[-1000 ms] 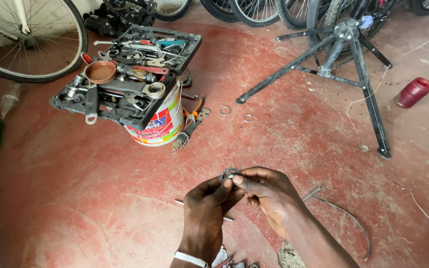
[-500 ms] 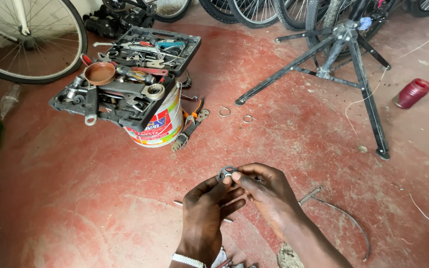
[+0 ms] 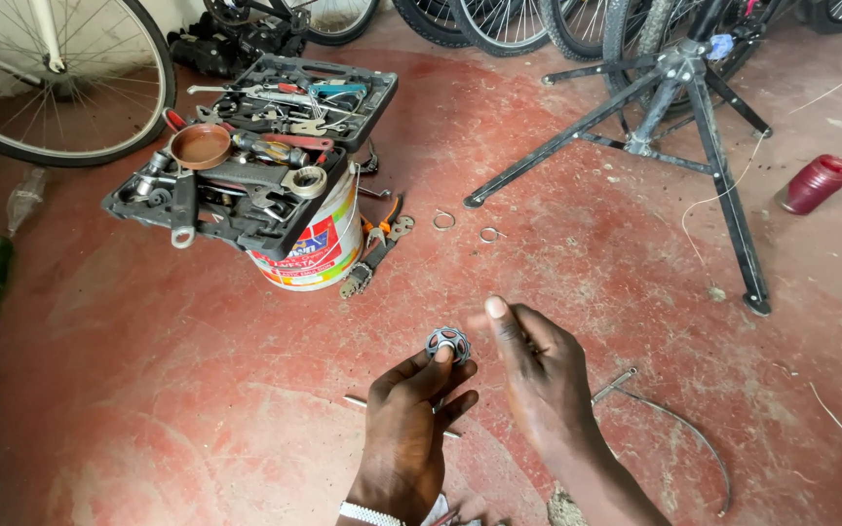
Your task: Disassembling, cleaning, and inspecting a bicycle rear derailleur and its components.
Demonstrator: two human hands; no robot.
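My left hand (image 3: 409, 419) pinches a small round metal bearing part (image 3: 448, 344) at its fingertips, held above the red floor. My right hand (image 3: 538, 375) hovers just to the right of the part, fingers spread and holding nothing, its index finger pointing up near the part without touching it. A thin metal rod (image 3: 358, 400) lies on the floor under my left hand, partly hidden by it.
An open black tool case (image 3: 246, 146) full of wrenches rests on a paint bucket (image 3: 316, 253). Pliers (image 3: 379, 244) and two small rings (image 3: 443, 220) lie beside it. A black repair stand (image 3: 674, 117), a red can (image 3: 814, 183), a curved cable (image 3: 694, 438) and bicycle wheels (image 3: 60, 78) surround the spot.
Both hands were closed together on the small part. Now my right hand has let go and drawn away to the right, leaving the part in my left fingertips.
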